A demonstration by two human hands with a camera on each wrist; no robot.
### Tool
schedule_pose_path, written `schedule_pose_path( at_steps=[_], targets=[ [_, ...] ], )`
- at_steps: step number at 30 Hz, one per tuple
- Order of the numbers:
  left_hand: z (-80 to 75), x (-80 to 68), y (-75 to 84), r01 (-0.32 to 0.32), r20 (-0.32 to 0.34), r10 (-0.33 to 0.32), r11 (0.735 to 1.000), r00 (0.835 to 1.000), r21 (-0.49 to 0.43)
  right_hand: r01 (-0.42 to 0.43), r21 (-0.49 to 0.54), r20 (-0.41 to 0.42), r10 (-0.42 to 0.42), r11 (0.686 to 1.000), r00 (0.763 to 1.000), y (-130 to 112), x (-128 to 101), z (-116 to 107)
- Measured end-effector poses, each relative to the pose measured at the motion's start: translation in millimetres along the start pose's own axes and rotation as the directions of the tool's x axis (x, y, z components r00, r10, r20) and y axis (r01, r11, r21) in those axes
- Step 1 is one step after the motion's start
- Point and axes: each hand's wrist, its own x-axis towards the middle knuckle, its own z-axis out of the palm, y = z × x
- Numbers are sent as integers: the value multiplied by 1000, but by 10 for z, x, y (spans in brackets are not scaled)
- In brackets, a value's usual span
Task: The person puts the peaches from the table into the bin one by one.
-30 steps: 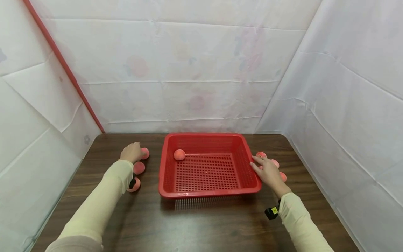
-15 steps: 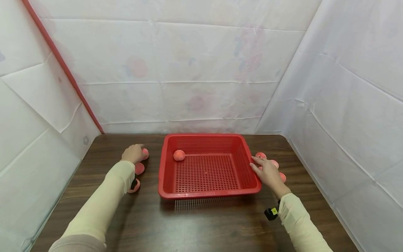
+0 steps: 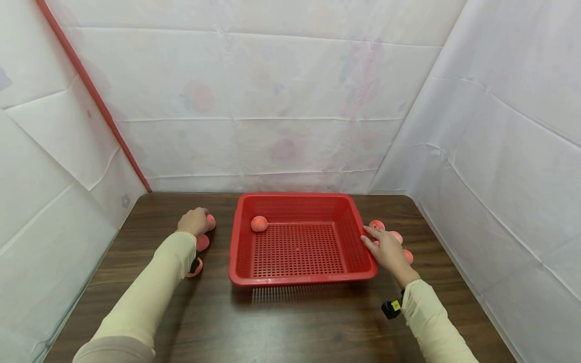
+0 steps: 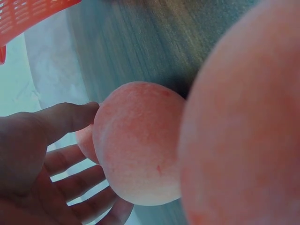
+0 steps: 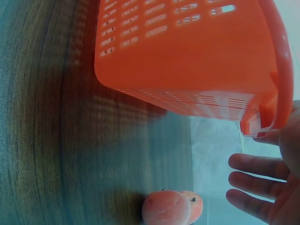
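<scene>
At the table's left, my left hand has its thumb and fingers around the farthest peach. In the left wrist view only a slice of that peach shows, behind a nearer peach on the table. A third peach lies close to the wrist, partly hidden by it. My right hand touches the right rim of the red plastic basket, its other fingers straight and spread. One peach sits inside the basket, at its back left.
Several peaches lie on the table right of the basket, among them a peach beyond the right hand and a peach beside it. White sheeting walls off the back and sides of the brown wooden table.
The left hand has shifted very slightly right and settled its fingers around the farthest peach. The right hand and the basket stay where they were.
</scene>
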Motion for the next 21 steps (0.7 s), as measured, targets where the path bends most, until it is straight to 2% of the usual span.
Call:
schedule_pose_path(
  at_steps=[9,21],
  targets=[
    [0,3,-1,2,1,-2,1000,1000,6,10,2,-18,-10,1000,1000,3,2,9],
    [-37,3,22,0,-40,1,1000,999,7,24,25,-42,-23,999,999,20,-12,30]
  ],
)
